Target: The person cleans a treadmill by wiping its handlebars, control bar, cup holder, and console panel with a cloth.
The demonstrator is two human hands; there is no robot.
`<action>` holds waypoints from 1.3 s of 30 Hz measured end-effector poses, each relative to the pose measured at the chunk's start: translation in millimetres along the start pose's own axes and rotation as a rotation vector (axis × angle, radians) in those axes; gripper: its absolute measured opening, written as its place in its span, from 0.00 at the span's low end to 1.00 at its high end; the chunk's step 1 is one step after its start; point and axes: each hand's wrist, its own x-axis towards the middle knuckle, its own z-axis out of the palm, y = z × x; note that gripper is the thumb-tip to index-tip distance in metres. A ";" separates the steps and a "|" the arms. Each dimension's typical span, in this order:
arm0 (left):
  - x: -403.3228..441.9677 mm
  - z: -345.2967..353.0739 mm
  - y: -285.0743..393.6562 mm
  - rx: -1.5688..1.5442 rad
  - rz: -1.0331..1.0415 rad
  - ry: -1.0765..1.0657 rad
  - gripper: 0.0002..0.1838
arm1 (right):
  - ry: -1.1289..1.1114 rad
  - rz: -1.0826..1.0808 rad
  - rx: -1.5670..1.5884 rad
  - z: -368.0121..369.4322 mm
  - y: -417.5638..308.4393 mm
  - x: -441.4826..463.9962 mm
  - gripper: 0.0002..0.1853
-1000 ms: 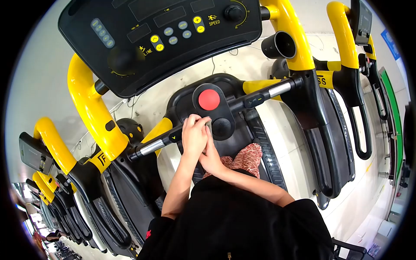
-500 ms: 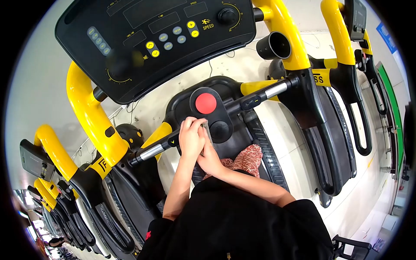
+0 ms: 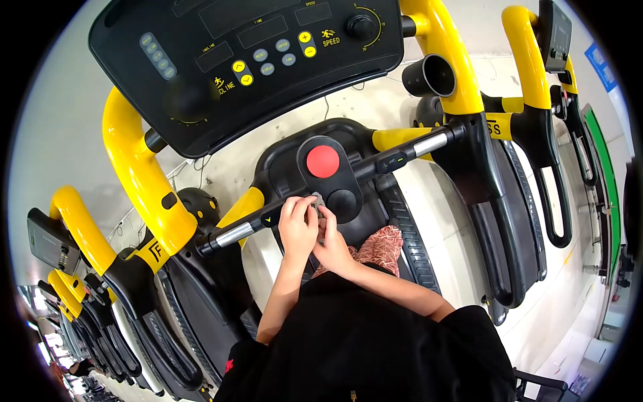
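Just below the red button (image 3: 323, 161) of a treadmill, my two hands meet in front of my body. My left hand (image 3: 297, 226) is closed, its fingertips pinching a small grey piece that looks like cloth (image 3: 317, 199). Curled against it from the other side, my right hand (image 3: 333, 246) also has its fingers on the grey piece. Most of that piece is hidden between the hands. Behind them runs the black crossbar (image 3: 271, 218) with metal grip plates, and a round black recess (image 3: 342, 205) lies just to the right.
Above stands the black console (image 3: 254, 74) with buttons and a speed knob (image 3: 362, 27). Yellow uprights (image 3: 144, 181) rise on both sides, with a black cup holder (image 3: 429, 76) at the right one. More treadmills line up left and right. Patterned red fabric (image 3: 380, 248) shows below.
My hands have loosened from a tight clasp and moved slightly apart, with fingers now bent around the grey piece. The view has shifted slightly.
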 end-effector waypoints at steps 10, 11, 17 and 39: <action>-37.3 5.1 -5.9 -0.118 -0.132 -0.096 0.10 | 0.018 -0.005 -0.078 -15.5 9.5 -20.6 0.34; -32.8 4.2 -7.2 -0.125 -0.130 -0.094 0.10 | 0.023 0.011 -0.051 -14.5 7.3 -16.2 0.33; -27.6 -4.2 -4.9 -0.170 -0.176 -0.137 0.10 | -0.026 0.025 -0.044 -16.3 1.3 -19.8 0.32; -70.0 57.7 19.7 -1.502 -1.227 -0.105 0.03 | 0.218 0.046 -0.197 -82.1 13.0 -31.5 0.16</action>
